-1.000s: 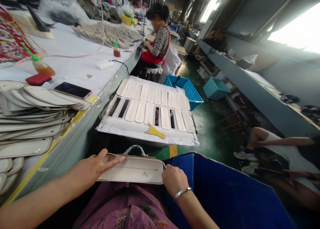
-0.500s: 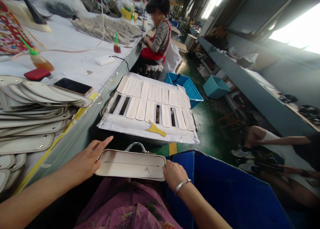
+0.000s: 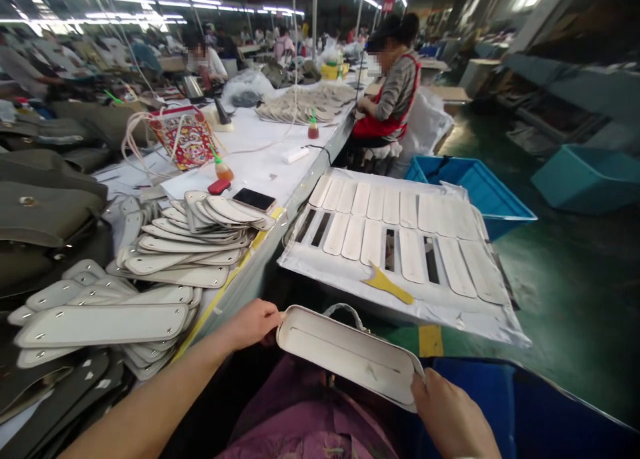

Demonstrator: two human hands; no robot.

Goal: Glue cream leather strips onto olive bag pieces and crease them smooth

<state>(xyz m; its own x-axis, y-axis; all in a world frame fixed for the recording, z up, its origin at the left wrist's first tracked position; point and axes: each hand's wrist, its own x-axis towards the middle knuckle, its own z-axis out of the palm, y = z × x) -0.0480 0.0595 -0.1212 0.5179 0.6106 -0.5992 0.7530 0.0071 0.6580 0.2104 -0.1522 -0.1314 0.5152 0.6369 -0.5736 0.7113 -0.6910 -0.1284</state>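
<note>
A cream-white handbag (image 3: 345,355) is held across my lap, its long, round-cornered panel facing me. A dark line runs along that panel, and a small mark shows near its right part. Behind its far edge rises a clear-wrapped carry handle (image 3: 350,311). My left hand (image 3: 257,323) is closed on the left end of the bag. At the right end my right hand (image 3: 445,405) grips the corner, its thumb side at the rim. Just beyond, a white-covered board (image 3: 345,272) bears rows of pale oblong pieces and a yellow forked piece (image 3: 389,285).
On the left table are stacked pale straps with studs (image 3: 105,322), a phone (image 3: 255,199), a red item (image 3: 219,187) and a glue bottle (image 3: 223,171). Blue bins (image 3: 480,192) stand beyond the board. A blue box (image 3: 465,405) is by my right hand. A co-worker (image 3: 390,92) sits ahead.
My view has swung left and up, showing more of the table. My left hand's extended fingers have closed on the bag's end. The bag now tilts down to the right.
</note>
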